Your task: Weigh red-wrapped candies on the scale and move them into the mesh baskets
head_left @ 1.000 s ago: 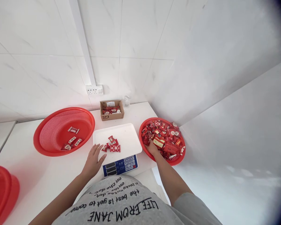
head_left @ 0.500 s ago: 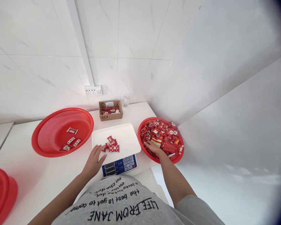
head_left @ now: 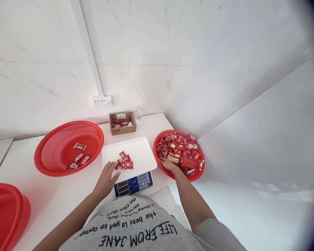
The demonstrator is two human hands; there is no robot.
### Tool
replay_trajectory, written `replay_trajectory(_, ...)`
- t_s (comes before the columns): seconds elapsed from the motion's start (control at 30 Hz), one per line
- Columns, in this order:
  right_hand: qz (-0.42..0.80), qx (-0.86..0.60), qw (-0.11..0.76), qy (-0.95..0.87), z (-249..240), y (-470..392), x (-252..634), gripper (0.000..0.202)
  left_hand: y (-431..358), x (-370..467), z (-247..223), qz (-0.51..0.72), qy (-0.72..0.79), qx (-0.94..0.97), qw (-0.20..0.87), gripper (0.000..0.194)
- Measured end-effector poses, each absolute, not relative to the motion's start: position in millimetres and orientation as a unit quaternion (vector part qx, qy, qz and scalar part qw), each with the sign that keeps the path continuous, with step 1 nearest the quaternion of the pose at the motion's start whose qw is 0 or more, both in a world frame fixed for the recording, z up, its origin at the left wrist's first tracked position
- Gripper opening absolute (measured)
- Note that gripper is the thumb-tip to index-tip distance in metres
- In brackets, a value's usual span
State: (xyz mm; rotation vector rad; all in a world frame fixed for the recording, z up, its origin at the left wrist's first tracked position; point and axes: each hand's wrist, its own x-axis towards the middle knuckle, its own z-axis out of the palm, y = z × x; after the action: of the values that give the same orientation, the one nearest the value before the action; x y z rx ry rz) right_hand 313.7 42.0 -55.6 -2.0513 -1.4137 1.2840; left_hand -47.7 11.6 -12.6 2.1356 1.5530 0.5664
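Note:
My left hand (head_left: 108, 177) rests at the left front edge of the white scale tray (head_left: 143, 153), fingers apart, beside several red packets (head_left: 127, 165). The blue keypad panel (head_left: 134, 184) of the scale shows below the tray. My right hand (head_left: 168, 165) reaches into the left side of a red basket (head_left: 157, 161) full of red packets (head_left: 190, 161); its fingertips are partly hidden, so a held packet cannot be made out.
On the left stands a larger red basket (head_left: 54, 136) with several packets. Another red basket (head_left: 5, 216) is at the lower left. An open cardboard box (head_left: 123, 130) with packets and a clear bottle (head_left: 139, 113) stand near the wall, below a socket (head_left: 102, 100).
My right hand has shifted slightly left within the basket. My left hand has barely moved. The view has turned a little, showing more of the lower left basket.

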Motion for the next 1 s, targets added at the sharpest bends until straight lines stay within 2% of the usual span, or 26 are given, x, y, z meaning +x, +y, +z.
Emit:
replay_trajectory(0.13, 0.444, -0.719, 0.173, -0.506, -55, 40, 315, 0.027, 10, -49, -10, 0.199, 0.563, 0.771, 0.220, 0.044)
replay_trajectory(0.33, 0.429, -0.685, 0.199, -0.554, -36, 31, 312, 0.030, 9, -51, -13, 0.200, 0.562, 0.772, 0.222, 0.045)
replay_trajectory(0.47, 0.359, -0.689, 0.202, -0.597, -20, 29, 302, 0.029, 9, -49, -15, 0.201, 0.559, 0.773, 0.223, 0.045)
replay_trajectory(0.57, 0.317, -0.707, 0.250, -0.580, -8, 31, 291, 0.028, 8, -49, -15, 0.200, 0.557, 0.775, 0.222, 0.045)
replay_trajectory(0.67, 0.350, -0.681, 0.297, -0.570, 5, 38, 272, 0.029, 7, -49, -17, 0.197, 0.557, 0.776, 0.219, 0.044)
replay_trajectory(0.83, 0.502, -0.587, 0.302, -0.559, 11, 50, 230, 0.035, 6, -48, -19, 0.184, 0.551, 0.785, 0.215, 0.042)
replay_trajectory(1.0, 0.473, -0.612, 0.245, -0.585, -2, 51, 211, 0.042, 6, -48, -18, 0.157, 0.550, 0.790, 0.223, 0.041)
